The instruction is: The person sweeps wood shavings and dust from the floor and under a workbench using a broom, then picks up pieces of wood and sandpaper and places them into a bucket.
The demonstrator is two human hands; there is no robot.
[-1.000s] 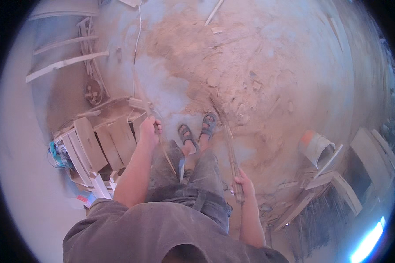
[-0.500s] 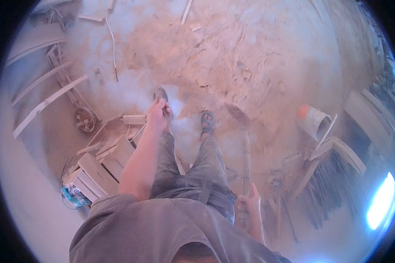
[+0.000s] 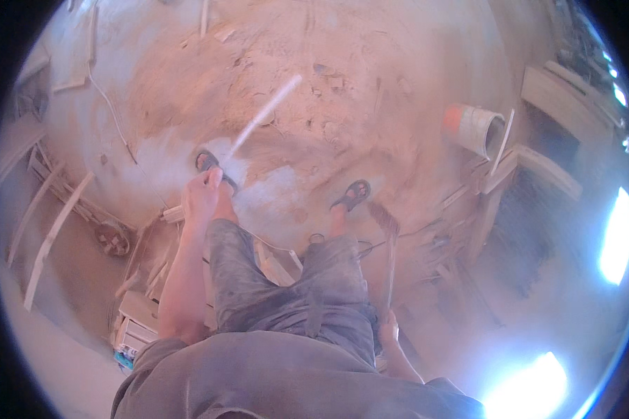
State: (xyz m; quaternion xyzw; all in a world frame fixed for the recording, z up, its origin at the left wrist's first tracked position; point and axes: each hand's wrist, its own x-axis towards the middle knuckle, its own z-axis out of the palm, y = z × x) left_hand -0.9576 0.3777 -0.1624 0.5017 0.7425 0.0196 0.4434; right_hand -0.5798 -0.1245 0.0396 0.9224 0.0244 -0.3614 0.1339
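Observation:
My left hand [image 3: 204, 190] is closed in front of my left foot. A pale, motion-blurred strip [image 3: 265, 115] extends up and to the right from its fingertips; its exact kind is unclear. Low on my right side, my right hand [image 3: 388, 331] grips the handle of a broom [image 3: 391, 269]. The broom's dark bristles [image 3: 384, 218] rest near the floor just right of my right sandal [image 3: 357, 194].
Sandy debris [image 3: 286, 77] covers the floor ahead. A white and orange bucket [image 3: 476, 130] lies on its side at right, beside leaning boards [image 3: 500, 174]. Wooden slats [image 3: 56, 237] and a cable [image 3: 112, 115] are at left. Pale wooden pieces [image 3: 136, 318] stand by my left elbow.
The view has shifted, and my right foot has moved right. My left hand has moved left; the pale strip now points forward instead of hanging by my leg. The broom stays in my right hand.

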